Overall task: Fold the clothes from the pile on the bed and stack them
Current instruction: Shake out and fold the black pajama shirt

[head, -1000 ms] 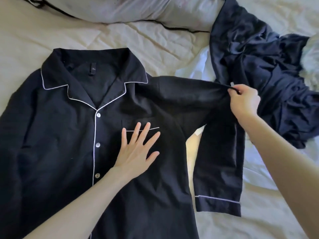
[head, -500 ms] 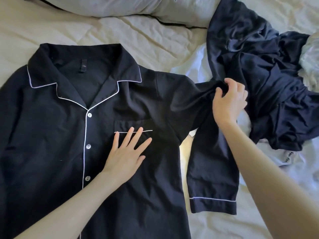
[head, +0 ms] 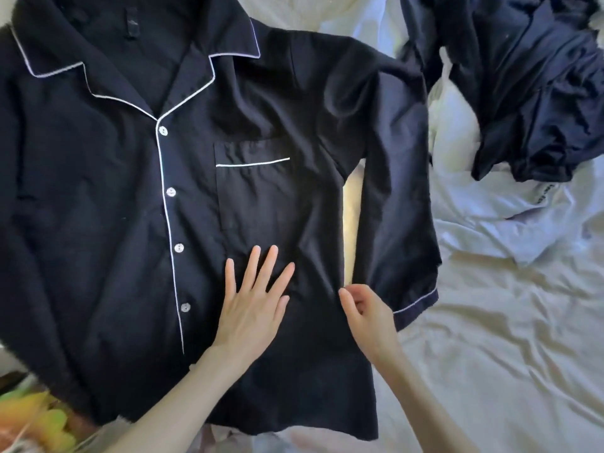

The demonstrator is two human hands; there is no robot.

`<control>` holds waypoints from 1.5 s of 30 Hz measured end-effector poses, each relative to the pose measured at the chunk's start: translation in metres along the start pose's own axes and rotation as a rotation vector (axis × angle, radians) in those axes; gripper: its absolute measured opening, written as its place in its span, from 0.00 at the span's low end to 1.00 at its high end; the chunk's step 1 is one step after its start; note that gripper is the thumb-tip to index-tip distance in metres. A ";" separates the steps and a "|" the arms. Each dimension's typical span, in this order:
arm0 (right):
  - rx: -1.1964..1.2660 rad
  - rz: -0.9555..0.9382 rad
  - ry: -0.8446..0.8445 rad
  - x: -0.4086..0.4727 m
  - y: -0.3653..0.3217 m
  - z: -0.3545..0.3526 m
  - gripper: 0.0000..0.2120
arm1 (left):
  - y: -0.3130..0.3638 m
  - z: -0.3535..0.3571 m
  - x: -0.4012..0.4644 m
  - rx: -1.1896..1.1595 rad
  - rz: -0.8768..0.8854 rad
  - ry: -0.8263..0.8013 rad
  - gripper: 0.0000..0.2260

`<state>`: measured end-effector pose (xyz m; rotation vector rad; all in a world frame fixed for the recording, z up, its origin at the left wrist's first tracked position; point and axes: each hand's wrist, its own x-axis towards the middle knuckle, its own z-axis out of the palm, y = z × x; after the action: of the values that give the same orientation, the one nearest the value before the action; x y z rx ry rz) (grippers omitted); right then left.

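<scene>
A dark navy pyjama shirt [head: 98,191] with white piping and white buttons lies face up on the bed, buttoned. My left hand [head: 255,305] rests flat on its front, fingers spread, just below the chest pocket [head: 251,191]. The shirt's right-side sleeve [head: 398,191] lies straight down beside the body, its piped cuff [head: 418,305] at the bottom. My right hand [head: 369,318] hovers at the shirt's side edge next to that cuff, fingers loosely curled, holding nothing. The shirt's other sleeve runs out of view on the left.
A crumpled pile of dark navy clothes [head: 539,93] sits at the upper right on a white garment [head: 506,217]. Wrinkled cream bed sheet [head: 506,354] stretches to the right. A blurred yellow-green object [head: 32,420] shows at the bottom-left corner.
My right hand let go of the sleeve, which now lies straight beside the shirt, and moved down to the side edge. My left hand slid lower on the front. The view shifted closer.
</scene>
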<state>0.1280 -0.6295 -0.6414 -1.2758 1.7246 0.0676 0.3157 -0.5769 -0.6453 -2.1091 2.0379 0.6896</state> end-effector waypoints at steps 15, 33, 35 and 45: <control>0.007 0.271 -0.198 -0.094 0.083 0.008 0.09 | 0.015 0.018 -0.105 0.018 -0.026 -0.133 0.26; 0.234 0.300 0.139 -0.133 0.124 -0.015 0.07 | 0.031 0.031 -0.132 0.039 0.055 -0.365 0.28; 0.149 0.337 0.159 -0.130 0.123 -0.010 0.03 | 0.031 0.031 -0.137 0.002 0.103 -0.405 0.28; -0.465 -0.238 0.303 -0.130 0.027 0.047 0.19 | -0.027 0.012 -0.178 -0.434 -0.032 0.015 0.18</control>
<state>0.1372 -0.4993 -0.5875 -1.9071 1.8608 0.1494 0.3424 -0.4076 -0.5898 -2.3606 1.9973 1.2075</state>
